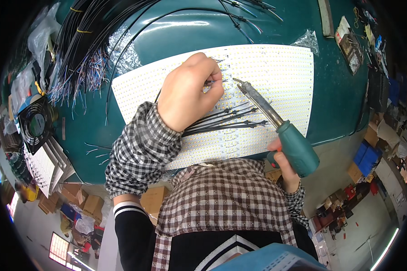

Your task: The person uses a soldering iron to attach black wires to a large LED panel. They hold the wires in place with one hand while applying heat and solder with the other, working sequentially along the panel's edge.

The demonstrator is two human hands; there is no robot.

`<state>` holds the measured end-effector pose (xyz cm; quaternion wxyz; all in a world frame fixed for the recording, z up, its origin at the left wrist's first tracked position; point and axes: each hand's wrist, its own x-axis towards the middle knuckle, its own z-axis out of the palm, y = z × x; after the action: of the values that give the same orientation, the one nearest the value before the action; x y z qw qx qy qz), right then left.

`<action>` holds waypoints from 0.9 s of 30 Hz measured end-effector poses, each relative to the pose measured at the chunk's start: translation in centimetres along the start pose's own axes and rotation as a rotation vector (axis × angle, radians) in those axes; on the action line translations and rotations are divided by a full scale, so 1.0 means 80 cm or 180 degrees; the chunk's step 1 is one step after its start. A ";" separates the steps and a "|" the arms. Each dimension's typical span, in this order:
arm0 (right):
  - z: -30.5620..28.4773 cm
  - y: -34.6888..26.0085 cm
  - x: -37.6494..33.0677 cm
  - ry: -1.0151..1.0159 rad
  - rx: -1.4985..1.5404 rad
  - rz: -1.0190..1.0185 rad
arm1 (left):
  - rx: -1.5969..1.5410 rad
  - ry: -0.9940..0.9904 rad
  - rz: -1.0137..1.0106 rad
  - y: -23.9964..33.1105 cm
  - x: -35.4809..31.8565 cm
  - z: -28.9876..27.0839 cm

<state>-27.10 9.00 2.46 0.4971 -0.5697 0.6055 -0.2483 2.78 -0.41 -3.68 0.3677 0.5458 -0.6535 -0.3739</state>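
A white panel dotted with rows of small yellowish LEDs lies on the green table. Over its left half, my left hand is closed in a pinch on a black cable, its thin wire ends by the panel's middle strip; the fingers partly hide them. My right hand grips a soldering iron by its green handle. The iron's tip points up and left, close to the left fingertips but apart from them. Below the left hand, several black cables lie across the panel, ends toward the right.
A thick bundle of black cables with coloured wire ends lies at the far left. A black fan and stacked white panels are at the left edge. More cable ends lie at the back; a small box sits far right.
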 end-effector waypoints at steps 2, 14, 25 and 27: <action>0.003 0.000 0.000 0.0023 0.0061 0.0049 | 0.0056 0.0026 0.0008 0.000 -0.001 0.002; 0.005 -0.001 0.002 0.0004 -0.0009 0.0122 | 0.0011 0.0124 0.0091 0.000 -0.001 0.004; 0.008 -0.005 0.007 -0.0014 -0.0071 0.0028 | 0.0016 0.0146 0.0083 0.000 -0.002 0.005; 0.009 -0.003 0.008 -0.0015 -0.0100 -0.0053 | 0.0007 0.0156 0.0088 -0.001 -0.003 0.006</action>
<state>-26.27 8.54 2.23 0.4875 -0.5830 0.6034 -0.2416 2.45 -0.17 -3.95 0.3881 0.5461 -0.6522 -0.3546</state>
